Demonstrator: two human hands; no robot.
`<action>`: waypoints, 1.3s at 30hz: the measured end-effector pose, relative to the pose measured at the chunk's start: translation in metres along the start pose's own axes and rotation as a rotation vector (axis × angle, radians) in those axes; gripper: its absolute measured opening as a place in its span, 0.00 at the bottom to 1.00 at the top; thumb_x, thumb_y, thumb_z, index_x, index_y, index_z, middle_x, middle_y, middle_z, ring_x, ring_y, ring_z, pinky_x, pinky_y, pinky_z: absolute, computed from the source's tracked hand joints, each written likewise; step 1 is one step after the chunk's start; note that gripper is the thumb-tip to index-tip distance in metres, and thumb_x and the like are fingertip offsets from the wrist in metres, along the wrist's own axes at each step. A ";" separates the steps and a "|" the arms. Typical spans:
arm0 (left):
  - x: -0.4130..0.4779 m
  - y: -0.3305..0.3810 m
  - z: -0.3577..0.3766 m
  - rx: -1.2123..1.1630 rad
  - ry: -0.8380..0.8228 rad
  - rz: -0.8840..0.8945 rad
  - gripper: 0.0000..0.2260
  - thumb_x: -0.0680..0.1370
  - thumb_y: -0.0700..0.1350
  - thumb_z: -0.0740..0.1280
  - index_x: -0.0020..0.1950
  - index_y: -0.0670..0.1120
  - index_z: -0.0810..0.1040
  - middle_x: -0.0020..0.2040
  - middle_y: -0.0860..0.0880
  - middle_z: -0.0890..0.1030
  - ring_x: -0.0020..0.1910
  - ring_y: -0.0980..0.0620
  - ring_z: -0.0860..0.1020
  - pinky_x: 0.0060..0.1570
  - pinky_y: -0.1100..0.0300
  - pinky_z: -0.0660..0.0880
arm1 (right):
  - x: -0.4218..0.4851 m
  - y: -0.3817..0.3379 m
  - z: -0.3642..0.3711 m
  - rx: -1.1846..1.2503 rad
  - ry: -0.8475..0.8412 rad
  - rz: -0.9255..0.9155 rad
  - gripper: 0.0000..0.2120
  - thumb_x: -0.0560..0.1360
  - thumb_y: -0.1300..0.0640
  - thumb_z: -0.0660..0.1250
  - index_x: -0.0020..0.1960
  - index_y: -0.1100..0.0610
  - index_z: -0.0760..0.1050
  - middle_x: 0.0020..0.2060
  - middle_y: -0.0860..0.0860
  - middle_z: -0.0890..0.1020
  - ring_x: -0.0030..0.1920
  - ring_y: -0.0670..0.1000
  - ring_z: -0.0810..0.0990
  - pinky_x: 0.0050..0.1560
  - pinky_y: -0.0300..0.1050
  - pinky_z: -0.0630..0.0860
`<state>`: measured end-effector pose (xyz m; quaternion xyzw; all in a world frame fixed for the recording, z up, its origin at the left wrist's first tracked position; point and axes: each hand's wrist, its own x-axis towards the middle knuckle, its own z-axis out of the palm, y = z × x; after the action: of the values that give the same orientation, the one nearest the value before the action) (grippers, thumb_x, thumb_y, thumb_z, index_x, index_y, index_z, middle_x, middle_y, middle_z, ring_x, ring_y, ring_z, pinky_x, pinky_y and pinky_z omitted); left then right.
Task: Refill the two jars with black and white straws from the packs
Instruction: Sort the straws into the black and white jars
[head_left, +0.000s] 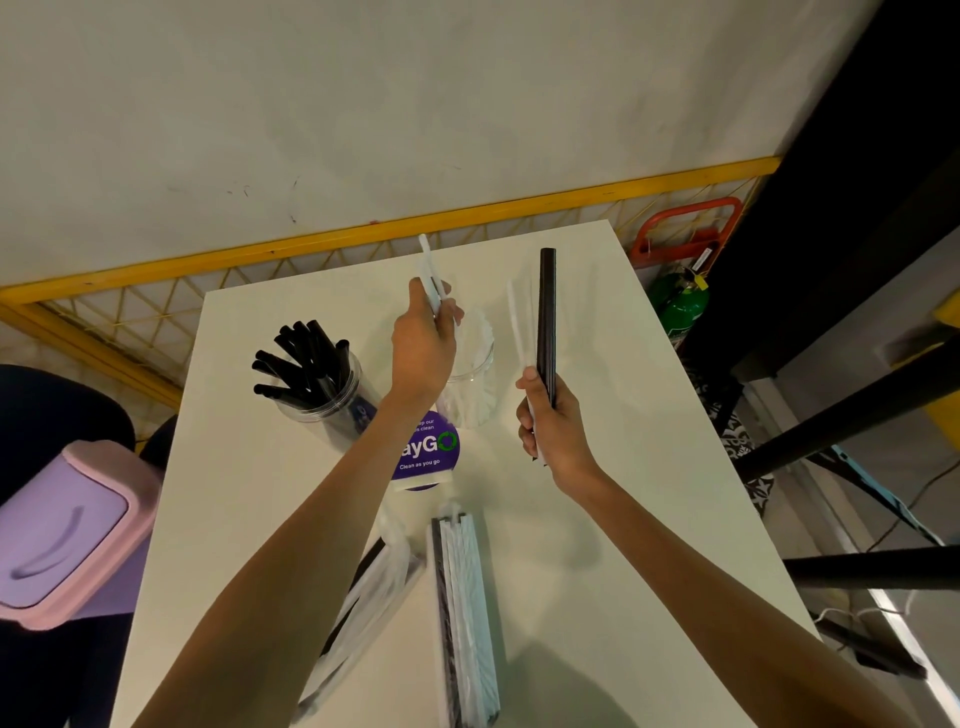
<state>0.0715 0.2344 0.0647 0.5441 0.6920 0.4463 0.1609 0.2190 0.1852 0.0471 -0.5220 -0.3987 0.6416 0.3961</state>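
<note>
Lettering "Clean as you go" showed on the central purple sticker (423, 457). The left hand (423, 348) pinched white straws (428, 270) over the clear jar (470, 374) at 12 o'clock, and the right hand (553, 431) gripped a black straw (547, 312) plus a second white bunch (519, 322) at 2 o'clock. The jar of black straws (322, 384) stood at 10 o'clock, straw packs (467, 597) at 6 o'clock.

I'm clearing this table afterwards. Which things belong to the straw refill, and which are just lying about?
Job: left hand, white straws, right hand, black straws, jar of black straws, clear jar, middle pack, left pack.
Lying about: purple sticker, lilac bin, green cylinder.
</note>
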 end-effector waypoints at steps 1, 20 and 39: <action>0.001 0.001 0.000 -0.010 0.012 0.013 0.10 0.81 0.40 0.57 0.60 0.36 0.68 0.48 0.43 0.82 0.41 0.49 0.79 0.40 0.72 0.71 | 0.000 0.000 0.000 0.005 -0.003 -0.003 0.11 0.80 0.49 0.57 0.42 0.53 0.70 0.19 0.44 0.69 0.18 0.42 0.65 0.19 0.34 0.63; 0.002 -0.014 0.007 -0.085 -0.034 -0.030 0.10 0.77 0.38 0.65 0.56 0.41 0.69 0.44 0.43 0.83 0.39 0.52 0.80 0.39 0.74 0.71 | 0.005 0.001 -0.005 0.033 0.016 -0.020 0.11 0.80 0.50 0.57 0.43 0.54 0.70 0.19 0.45 0.69 0.18 0.42 0.66 0.19 0.33 0.65; -0.040 -0.022 0.013 0.432 -0.289 0.136 0.43 0.72 0.69 0.30 0.76 0.42 0.50 0.77 0.44 0.52 0.76 0.48 0.49 0.72 0.60 0.42 | 0.002 0.002 -0.007 0.073 -0.030 0.037 0.12 0.79 0.47 0.58 0.46 0.55 0.73 0.23 0.47 0.68 0.18 0.43 0.63 0.20 0.35 0.63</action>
<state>0.0814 0.2039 0.0296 0.6691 0.7030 0.2156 0.1079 0.2257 0.1869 0.0434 -0.5049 -0.3714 0.6704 0.3971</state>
